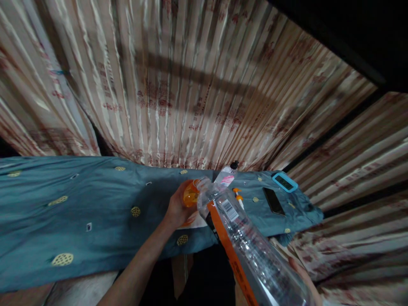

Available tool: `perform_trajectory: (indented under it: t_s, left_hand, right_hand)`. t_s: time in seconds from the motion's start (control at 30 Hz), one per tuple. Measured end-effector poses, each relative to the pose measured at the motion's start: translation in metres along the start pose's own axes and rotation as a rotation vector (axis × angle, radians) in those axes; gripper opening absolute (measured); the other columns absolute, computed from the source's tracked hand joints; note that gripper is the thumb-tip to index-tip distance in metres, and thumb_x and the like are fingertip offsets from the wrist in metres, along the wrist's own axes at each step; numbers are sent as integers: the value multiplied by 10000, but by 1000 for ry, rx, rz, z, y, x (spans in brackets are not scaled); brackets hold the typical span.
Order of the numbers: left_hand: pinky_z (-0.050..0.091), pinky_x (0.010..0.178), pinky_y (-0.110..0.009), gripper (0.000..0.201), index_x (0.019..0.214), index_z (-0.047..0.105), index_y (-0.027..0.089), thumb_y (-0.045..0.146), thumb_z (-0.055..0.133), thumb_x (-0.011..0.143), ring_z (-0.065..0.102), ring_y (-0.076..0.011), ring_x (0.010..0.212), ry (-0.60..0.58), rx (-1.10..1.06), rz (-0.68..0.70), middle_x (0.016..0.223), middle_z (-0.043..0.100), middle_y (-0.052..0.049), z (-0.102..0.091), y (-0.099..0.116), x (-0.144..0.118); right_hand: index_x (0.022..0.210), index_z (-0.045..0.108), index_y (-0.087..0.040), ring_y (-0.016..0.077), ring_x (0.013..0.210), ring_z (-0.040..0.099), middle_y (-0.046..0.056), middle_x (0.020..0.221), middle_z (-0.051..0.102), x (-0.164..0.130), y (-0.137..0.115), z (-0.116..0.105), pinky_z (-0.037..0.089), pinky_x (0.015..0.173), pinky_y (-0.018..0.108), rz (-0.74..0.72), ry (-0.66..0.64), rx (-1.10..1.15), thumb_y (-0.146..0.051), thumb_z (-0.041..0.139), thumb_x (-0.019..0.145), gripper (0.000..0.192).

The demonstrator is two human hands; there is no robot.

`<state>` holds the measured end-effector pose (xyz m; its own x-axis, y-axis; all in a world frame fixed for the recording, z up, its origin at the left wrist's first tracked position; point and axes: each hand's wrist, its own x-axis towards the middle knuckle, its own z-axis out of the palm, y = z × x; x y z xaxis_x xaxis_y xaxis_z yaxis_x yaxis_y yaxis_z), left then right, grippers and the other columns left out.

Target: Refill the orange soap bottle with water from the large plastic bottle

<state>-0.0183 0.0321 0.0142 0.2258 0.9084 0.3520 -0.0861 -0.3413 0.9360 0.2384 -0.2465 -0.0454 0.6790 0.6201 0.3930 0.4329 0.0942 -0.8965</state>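
My left hand [176, 208] is wrapped round an orange bottle [190, 194] that stands at the middle of the cloth-covered surface. In my right hand [302, 276], at the lower right, is a large clear plastic bottle [251, 246] with an orange and grey label and a barcode. It is tilted, its neck pointing up and left to the top of the orange bottle. Whether the two mouths touch I cannot tell. An orange and white pump top [238, 198] lies just behind the clear bottle. Part of the orange bottle's lower body is hidden by my hand and the clear bottle.
A clear bottle with a black pump [226, 175] stands at the back, by the curtain [178, 85]. To the right lie a dark phone [274, 201] and a blue-framed digital clock [284, 182]. The teal cloth [108, 221] ends at a front edge near my forearms.
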Motion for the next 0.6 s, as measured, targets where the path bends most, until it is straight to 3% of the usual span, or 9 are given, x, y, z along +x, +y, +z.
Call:
perform_trajectory:
  t_s: [0.1, 0.2, 0.4, 0.6]
  left_hand:
    - [576, 947, -398, 659, 1229, 581, 194, 295, 831, 628, 712, -261, 1042, -24, 46, -5, 1160, 726, -81, -1, 7, 0]
    - [571, 967, -405, 663, 1241, 566, 192, 291, 813, 634, 712, -264, 1055, -40, 72, -19, 1168, 726, -77, -3, 12, 0]
    - [568, 980, -402, 676, 1247, 545, 195, 334, 803, 638, 707, -269, 1070, -37, 93, -3, 1186, 713, -81, -3, 9, -1]
    - [573, 960, -382, 634, 1228, 549, 213, 326, 777, 647, 707, -259, 1044, -30, 137, 10, 1156, 718, -55, -3, 12, -1]
  right_hand:
    - [1005, 723, -250, 257, 830, 666, 30, 831, 661, 12, 15, -4, 579, 754, 411, -16, -46, -16, -564, 749, 783, 386]
    - [871, 667, -192, 164, 654, 593, 0, 730, 601, 35, 27, -11, 551, 644, 349, -46, -100, -43, -546, 724, 822, 362]
    - [930, 637, -171, 134, 655, 554, -6, 766, 583, 53, 28, -16, 507, 605, 289, -56, -160, -93, -533, 699, 853, 375]
    - [1084, 646, -185, 192, 780, 601, 29, 873, 616, 50, 13, -8, 539, 685, 355, -31, -131, -102, -559, 727, 807, 473]
